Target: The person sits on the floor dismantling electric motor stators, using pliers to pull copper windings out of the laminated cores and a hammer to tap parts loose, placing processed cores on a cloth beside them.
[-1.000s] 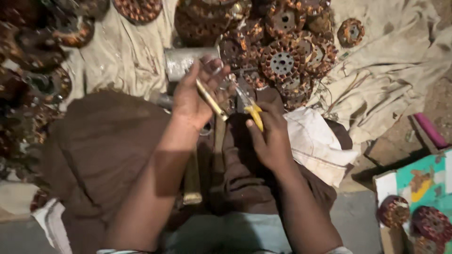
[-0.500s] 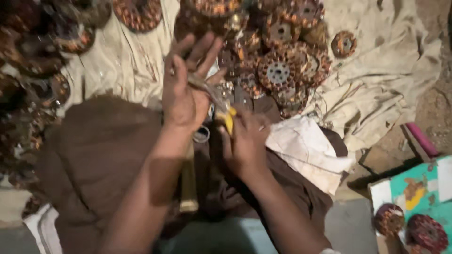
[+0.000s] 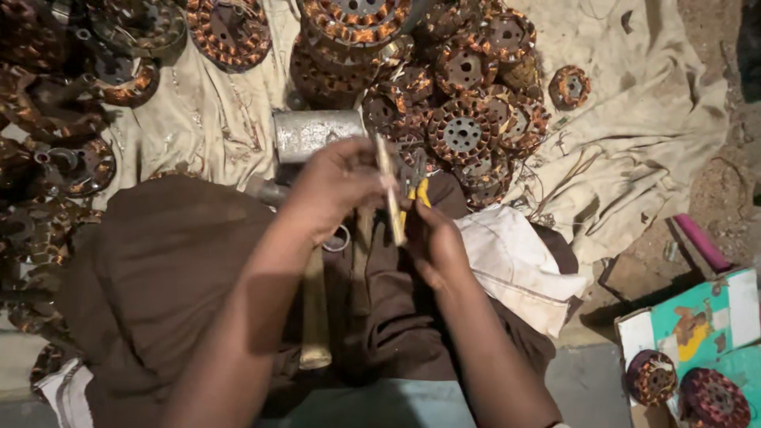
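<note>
Yellow-handled tool [image 3: 418, 196] mostly hidden behind right hand [image 3: 434, 247].

A crumpled beige cloth [image 3: 634, 135] covers the dirt floor [image 3: 733, 190] under dim, warm light; a teal cardboard box [image 3: 697, 325] sits at right.

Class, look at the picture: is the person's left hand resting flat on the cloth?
No: the left hand is raised and closed on a thin pale stick, above the lap.

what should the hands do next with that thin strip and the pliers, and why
Probably bring the yellow-handled pliers up to the thin pale strip. The left hand holds the strip upright, the right hand holds the pliers right beside it, and whether the tool tip touches the strip is hard to tell, so closing that gap seems the natural next move.
</note>
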